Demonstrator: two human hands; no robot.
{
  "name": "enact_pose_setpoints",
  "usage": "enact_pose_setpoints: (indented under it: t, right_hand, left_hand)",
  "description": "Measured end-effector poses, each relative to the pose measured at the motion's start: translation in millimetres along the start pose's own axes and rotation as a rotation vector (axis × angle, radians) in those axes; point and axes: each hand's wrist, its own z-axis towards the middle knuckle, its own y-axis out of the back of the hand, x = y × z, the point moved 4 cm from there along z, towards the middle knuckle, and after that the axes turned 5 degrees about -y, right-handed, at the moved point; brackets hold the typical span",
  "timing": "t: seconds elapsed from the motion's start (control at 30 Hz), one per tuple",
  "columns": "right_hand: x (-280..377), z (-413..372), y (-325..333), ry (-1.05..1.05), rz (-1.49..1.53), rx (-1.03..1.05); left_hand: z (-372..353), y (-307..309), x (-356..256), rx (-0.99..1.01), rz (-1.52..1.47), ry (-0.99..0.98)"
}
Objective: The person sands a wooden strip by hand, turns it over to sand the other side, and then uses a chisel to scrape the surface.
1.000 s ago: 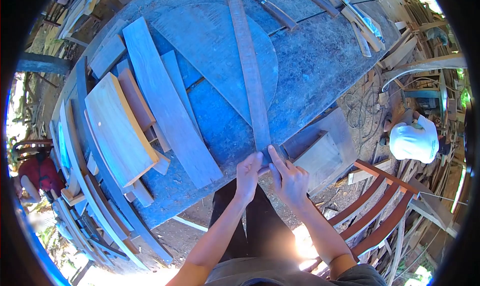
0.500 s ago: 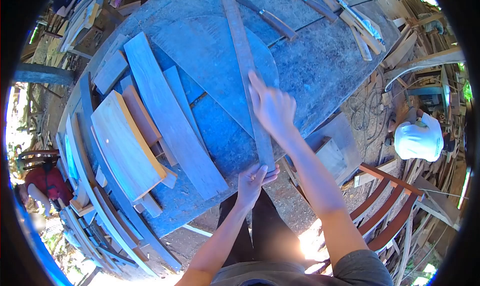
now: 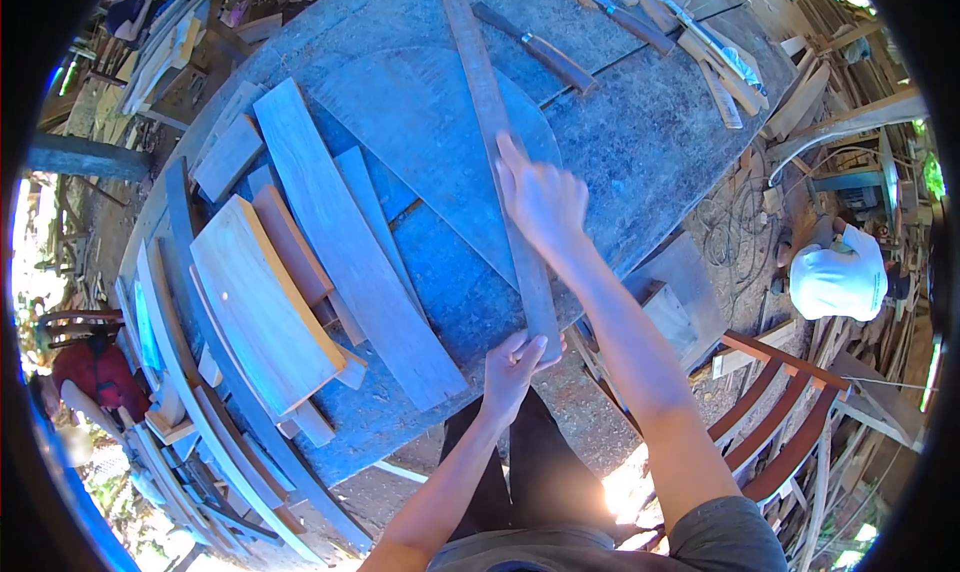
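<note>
A long, narrow wooden strip runs across the blue-grey tabletop toward my body. My left hand holds its near end at the table's edge, thumb on top. Farther up the strip, my right hand rests on it with the index finger stretched along the wood. The other right fingers are curled in, and whatever they may hold is hidden. Beyond the right hand lies a wooden-handled tool, perhaps a chisel. To the left sit a long curved board and a thick, pale curved block.
Another handled tool and wood offcuts lie at the table's far right. Long curved slats line the left side. A reddish slatted chair part stands right of me. A person in a white shirt crouches at right; another, in red, is at left.
My right hand has slid a little farther up the strip, away from me. The left hand stays at the near end, its thumb slightly shifted. The whole view has tipped slightly.
</note>
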Motion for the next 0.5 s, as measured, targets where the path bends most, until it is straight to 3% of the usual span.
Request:
enact_pose_setpoints:
  t: [0.17, 0.37, 0.5]
  right_hand:
    - [-11, -70, 17, 0.004, -0.029, 0.165]
    - [2, 53, -24, -0.013, -0.022, 0.016]
    - [3, 39, -15, -0.028, -0.036, 0.020]
  left_hand:
    - [11, 8, 9, 0.045, 0.148, 0.081]
    - [7, 4, 5, 0.037, -0.003, 0.084]
    - [11, 7, 5, 0.054, 0.007, 0.114]
